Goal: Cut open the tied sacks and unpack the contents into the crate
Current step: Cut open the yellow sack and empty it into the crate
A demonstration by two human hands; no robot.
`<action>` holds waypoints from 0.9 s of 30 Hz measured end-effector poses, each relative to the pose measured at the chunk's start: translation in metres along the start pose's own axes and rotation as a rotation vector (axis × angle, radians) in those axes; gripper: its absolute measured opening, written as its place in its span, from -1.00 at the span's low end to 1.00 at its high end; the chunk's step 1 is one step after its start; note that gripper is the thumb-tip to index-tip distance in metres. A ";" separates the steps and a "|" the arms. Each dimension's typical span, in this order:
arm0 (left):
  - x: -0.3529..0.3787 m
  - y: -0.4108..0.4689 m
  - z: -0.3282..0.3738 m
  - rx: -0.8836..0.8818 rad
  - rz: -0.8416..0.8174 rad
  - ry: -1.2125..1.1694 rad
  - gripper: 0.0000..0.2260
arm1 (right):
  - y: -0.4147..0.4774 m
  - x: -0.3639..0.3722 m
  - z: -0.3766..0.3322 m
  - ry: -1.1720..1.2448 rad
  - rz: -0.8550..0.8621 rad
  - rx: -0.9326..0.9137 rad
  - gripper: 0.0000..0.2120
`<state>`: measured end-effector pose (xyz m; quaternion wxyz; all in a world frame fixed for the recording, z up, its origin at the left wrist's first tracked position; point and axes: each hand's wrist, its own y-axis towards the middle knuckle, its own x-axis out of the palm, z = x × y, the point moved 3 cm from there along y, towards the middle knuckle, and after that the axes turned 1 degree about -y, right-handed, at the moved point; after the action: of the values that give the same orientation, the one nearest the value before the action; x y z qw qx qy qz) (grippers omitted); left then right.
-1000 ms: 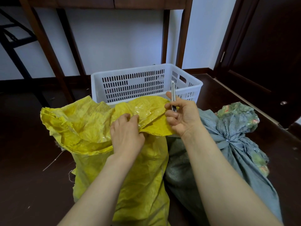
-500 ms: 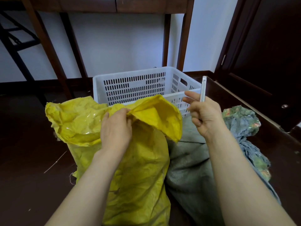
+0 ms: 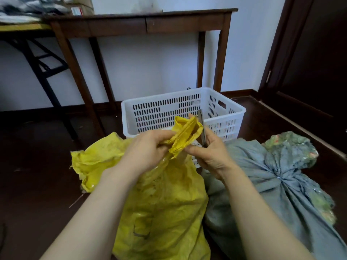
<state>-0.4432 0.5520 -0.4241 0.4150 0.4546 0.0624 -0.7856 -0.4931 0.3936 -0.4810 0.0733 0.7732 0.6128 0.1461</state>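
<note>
Closest, down in front: a yellow sack standing on the dark floor, top already loose and open. Just above it, the left hand, curled round a bunched-up fold of the sack top and pinching it tight. Right beside, the right hand, fingers wrapped round a thin metal cutter (pointing up, right against the yellow fold).

Off to the right, a grey sack, knotted shut in the middle, not cut yet. Just behind the hands, a white crate, nothing showing inside.

So, by the look of it: one sack opened, nothing unpacked yet, the grey sack and all the unpacking left.

Farthest back, a brown table by the white wall.

Faint dark marks on the yellow sack, too smudged to read. Small red and white label high up on the left, too blurry to read.
</note>
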 end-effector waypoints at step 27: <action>-0.018 0.001 0.013 -0.108 0.205 -0.026 -0.85 | 0.003 0.030 0.010 -0.051 -0.092 0.059 -0.40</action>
<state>-0.4464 0.5558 -0.4020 0.5178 0.4254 0.0528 -0.7404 -0.4815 0.4226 -0.4852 0.0726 0.7493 0.6498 0.1047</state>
